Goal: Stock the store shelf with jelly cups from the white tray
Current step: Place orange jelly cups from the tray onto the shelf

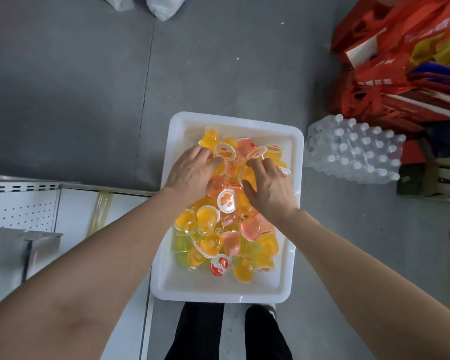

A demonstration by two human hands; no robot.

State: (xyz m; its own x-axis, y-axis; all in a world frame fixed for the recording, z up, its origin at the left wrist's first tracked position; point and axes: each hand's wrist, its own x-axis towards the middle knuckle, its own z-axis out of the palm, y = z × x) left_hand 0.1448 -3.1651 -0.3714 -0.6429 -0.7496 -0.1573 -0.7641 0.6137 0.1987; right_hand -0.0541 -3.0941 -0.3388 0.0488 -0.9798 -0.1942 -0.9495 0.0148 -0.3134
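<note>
Jelly cups (226,203), where are they sitting on your feed?

I'm seeing them heaped loose in the white tray (172,284), which is lying on the grey floor (76,87) just in front of the person's feet. Orange, yellow, pink and green ones are lying jumbled together, some showing printed lids, some tipped on their sides.

How are the arms reaching?

Both bare forearms are stretching forward and down from the bottom corners of my view, and they are converging over the far half of the tray. The left hand (192,175) is hovering palm down on the pile, and the right hand (268,188) is lying beside it, close but not touching.

And the hands themselves?

The left one's fingers are bending down into the cups and its tips are disappearing among them; it is touching several, but I cannot tell whether it is gripping any. The right one is curling its thumb and forefinger round an orange cup (247,175) near the middle of the heap.

Anything else around the tray?

A white shelf (21,209) with a perforated back panel is standing at the left. A wrapped pack of water bottles (353,152) is lying just right of the tray, and red bags (400,61) are piling up beyond it.
</note>
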